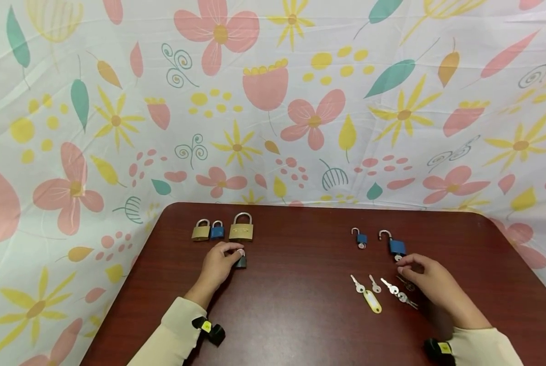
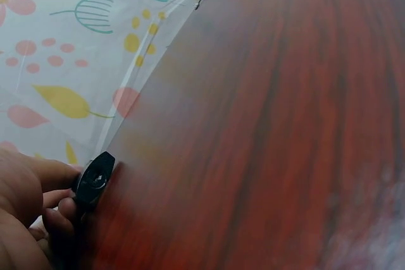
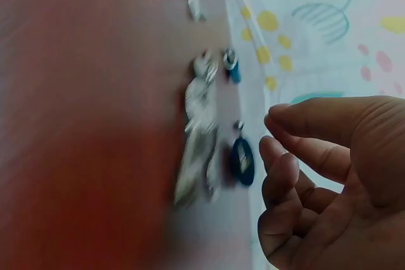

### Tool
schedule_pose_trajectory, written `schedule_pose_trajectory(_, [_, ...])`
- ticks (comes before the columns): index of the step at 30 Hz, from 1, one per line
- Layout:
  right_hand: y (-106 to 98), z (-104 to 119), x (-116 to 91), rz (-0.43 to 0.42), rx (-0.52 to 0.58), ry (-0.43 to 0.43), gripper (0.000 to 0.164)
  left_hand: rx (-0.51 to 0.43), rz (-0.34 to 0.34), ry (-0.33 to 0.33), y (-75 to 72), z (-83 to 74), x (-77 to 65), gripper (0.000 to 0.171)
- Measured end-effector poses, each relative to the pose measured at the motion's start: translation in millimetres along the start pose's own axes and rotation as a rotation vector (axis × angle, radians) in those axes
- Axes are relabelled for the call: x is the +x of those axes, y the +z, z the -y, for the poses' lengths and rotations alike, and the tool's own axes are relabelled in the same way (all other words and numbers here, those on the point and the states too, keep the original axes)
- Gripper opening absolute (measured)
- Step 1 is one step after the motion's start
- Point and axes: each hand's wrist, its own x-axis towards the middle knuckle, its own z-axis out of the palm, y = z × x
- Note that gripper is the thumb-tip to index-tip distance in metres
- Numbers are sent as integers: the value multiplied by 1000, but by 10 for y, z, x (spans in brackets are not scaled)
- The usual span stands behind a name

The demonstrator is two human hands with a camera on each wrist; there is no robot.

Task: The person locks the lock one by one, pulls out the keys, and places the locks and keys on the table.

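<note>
My left hand [image 1: 219, 265] pinches a small black padlock [image 1: 240, 262] by its shackle, and the left wrist view shows the lock's underside with its keyhole. My right hand [image 1: 430, 282] hovers beside a larger blue padlock [image 1: 397, 247] with its shackle swung open and a key in it. In the right wrist view that hand's fingers [image 3: 281, 178] are loosely bent, thumb and forefinger apart, with nothing between them. Several loose keys [image 1: 394, 289] lie just left of the right hand, and darker keys [image 1: 407, 284] lie partly under it.
Behind the left hand stand a brass padlock [image 1: 201, 231], a small blue padlock [image 1: 217, 231] and a large brass padlock [image 1: 241, 231], all closed. A small open blue padlock [image 1: 361, 240] lies at the right, above a yellow key tag [image 1: 372, 301]. Patterned cloth [image 1: 273, 127] hangs behind the table [image 1: 296, 325].
</note>
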Motion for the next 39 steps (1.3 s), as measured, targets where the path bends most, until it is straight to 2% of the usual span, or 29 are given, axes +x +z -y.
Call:
schedule_pose_trajectory(9, [-7,352,265,12,-56,-149,29,17,-6,2,-7,-22,-12,16])
schedule_pose_trajectory(15, [80,468,474,37,-84,-203,40,31,-12,25,-13,-34,-22,15])
schedule_pose_trajectory(20, [148,548,617,57,-138,-207,52,28,-14,18,-11,-30,-20,14])
schedule_pose_trajectory(26, [192,592,782,96,-213,-183,58,18,-8,4,-6,-16,-15,14])
schedule_pose_trajectory(34, [220,649,890,149,-237,-168,48,19,-9,-6,-7,-16,-14,14])
schedule_pose_trajectory(39, [243,655,932,152,-242,-182,42,0,-29,-4,-2,-9,-11,13])
